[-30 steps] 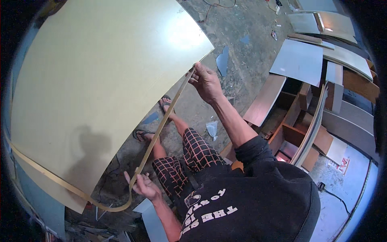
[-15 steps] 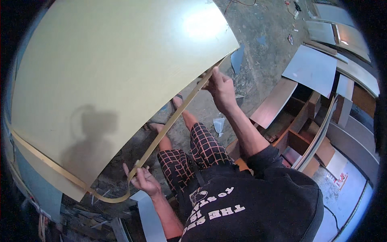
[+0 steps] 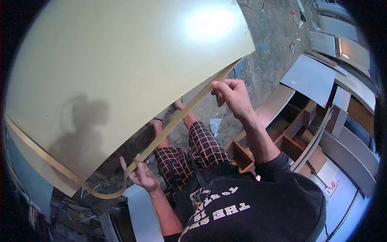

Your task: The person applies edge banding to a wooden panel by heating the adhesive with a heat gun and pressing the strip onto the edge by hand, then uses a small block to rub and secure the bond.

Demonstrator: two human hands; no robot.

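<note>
Beside the near edge of the board [image 3: 133,80], I have the left hand [image 3: 146,178] pinching the pale strip [image 3: 174,122]; whether the right hand [image 3: 237,97] grips it, I can't tell. Probably edge-fitting: next calls for aligning, then pressing.

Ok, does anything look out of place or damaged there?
Nothing looks clearly damaged. Loose litter stands out: a crumpled, bag-like piece and a blue scrap on the floor. At right, a pale-blue board lies askew over wooden compartments. The tan strip loops beside the left hand.
</note>
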